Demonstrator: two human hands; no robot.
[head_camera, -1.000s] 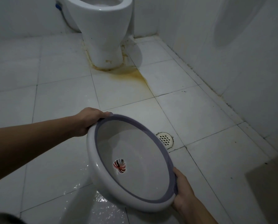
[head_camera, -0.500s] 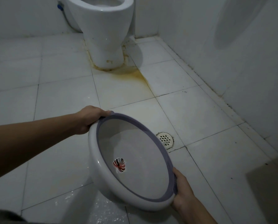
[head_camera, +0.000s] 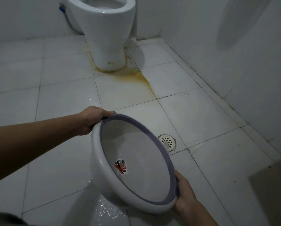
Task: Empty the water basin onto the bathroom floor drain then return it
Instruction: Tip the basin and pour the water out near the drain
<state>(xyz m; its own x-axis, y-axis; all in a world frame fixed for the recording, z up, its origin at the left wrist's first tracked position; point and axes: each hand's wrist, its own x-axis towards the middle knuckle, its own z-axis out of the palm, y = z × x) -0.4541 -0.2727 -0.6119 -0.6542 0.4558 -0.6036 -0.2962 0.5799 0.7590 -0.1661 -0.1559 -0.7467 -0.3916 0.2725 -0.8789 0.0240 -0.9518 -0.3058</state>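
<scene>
A white round basin with a grey-purple rim and a red sticker inside is held above the floor, tilted with its mouth toward the right. A little water shows inside it. My left hand grips the far rim and my right hand grips the near rim. The round floor drain with its white grate lies on the tiles just right of the basin's upper rim, partly hidden behind it.
A white toilet stands at the back, with yellow-brown stains running from its base across the tiles. A white tiled wall closes off the right side. Wet patches glisten on the floor under the basin.
The basin has stayed in both hands at nearly the same tilt. The view has shifted slightly, so the toilet sits a little lower in the frame.
</scene>
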